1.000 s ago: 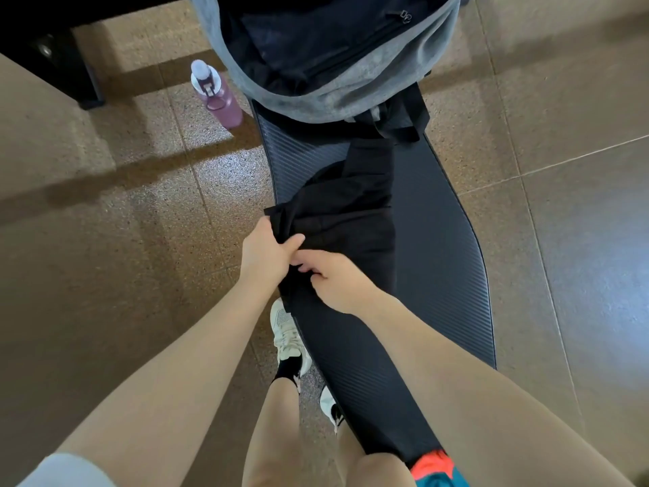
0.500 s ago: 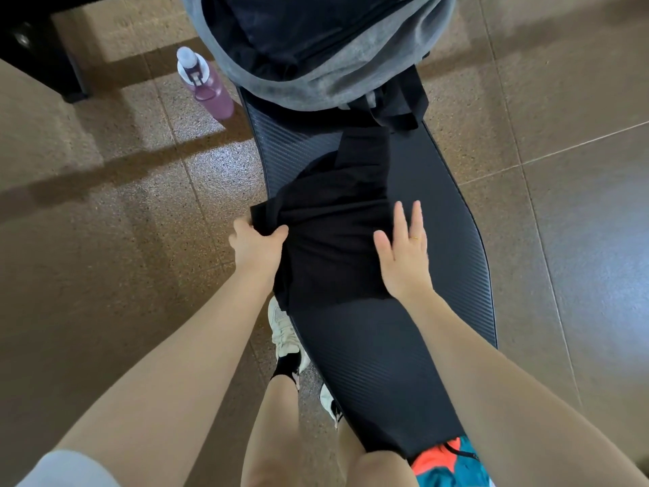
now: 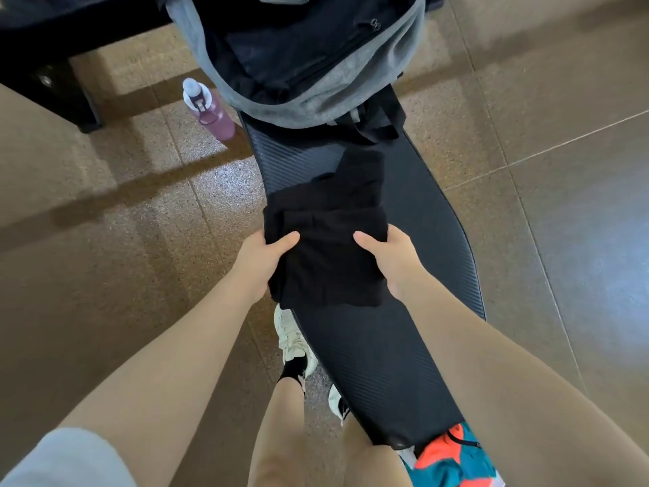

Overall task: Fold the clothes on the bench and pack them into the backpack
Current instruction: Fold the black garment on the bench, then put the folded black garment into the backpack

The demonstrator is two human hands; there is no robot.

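Black garment (image 3: 330, 261), folded small, sits mid-frame on the bench (image 3: 421, 240), just below the open backpack (image 3: 309, 65) at top, probably so I can lift it straight in. My left hand (image 3: 261, 263) and right hand (image 3: 391, 260) grip its side edges, thumbs on top, fingers tucked under, arms reaching forward.

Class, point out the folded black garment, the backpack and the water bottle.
folded black garment (image 3: 330, 261): head view, middle of its top layer.
backpack (image 3: 309, 107): head view, grey rim of its opening.
water bottle (image 3: 214, 117): head view, purple body.
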